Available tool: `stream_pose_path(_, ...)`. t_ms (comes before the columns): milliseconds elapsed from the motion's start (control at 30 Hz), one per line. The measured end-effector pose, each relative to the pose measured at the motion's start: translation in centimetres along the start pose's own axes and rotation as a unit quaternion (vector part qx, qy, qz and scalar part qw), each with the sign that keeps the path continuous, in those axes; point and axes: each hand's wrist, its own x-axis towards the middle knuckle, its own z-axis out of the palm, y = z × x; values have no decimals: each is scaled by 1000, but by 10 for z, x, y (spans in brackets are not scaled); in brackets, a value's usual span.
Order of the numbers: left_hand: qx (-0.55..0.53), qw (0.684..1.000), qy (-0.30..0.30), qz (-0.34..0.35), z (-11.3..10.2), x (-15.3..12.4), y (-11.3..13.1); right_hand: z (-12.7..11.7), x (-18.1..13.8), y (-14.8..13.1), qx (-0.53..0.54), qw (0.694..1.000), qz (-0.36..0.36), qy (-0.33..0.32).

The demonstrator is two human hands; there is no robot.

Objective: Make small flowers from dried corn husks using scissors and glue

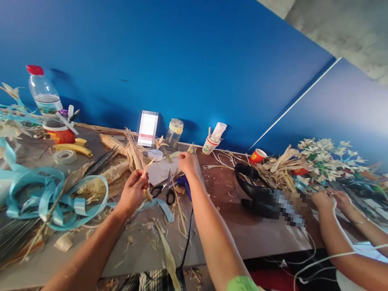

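Left hand [135, 188], centre of frame just left of middle: grip narrow, thumb and fingertips pinched on a pale husk strip [149, 164]. Strip's pointed end sticks out above the fingertips; long axis slants up and to the right in frame, so the tip leans toward the right hand [187, 162]. That's the key relation: right hand sits right of the tip and slightly higher in frame, gap between, not touching. Left hand is the nearer one, since it has the strip.

Right hand's grip: fingers look drawn in, but the tips are too small to read; can't tell if it's closed or has anything thin between them. Pale husk bits lie right by its fingertips.

Around the left hand: bundle of dry husks [133, 152] just up and left of it, stalks fanning upward; white round disc [155, 155] just above the strip's tip. Scissors [170, 197] lie between the two forearms, right of the left hand and below the right one, handles toward the bottom of frame, blades pointing up. Blue tool [184, 184] partly hidden beside the right wrist. Light-blue ribbon [58, 198] loops on the worktop [227, 218], lower left of frame. Co-worker's hands [324, 201], far right, well apart from all this.
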Motion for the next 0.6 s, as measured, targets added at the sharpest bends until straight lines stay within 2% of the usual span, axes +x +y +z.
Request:
stream_pose_path(100,-6,1000,-2,-11,1,-1,1,15,19,-8,-48,998,3,-31)
stream_pose_path(267,55,998,7,-21,0,-4,2,36,34,-14,-101,994,11,-51)
stream_pose_path(433,66,998,12,-12,-3,-2,0,33,35,-8,-110,993,5,-36)
stream_pose_path(600,66,997,6,-28,-3,-1,-1,24,14,11,-121,990,-41,-57)
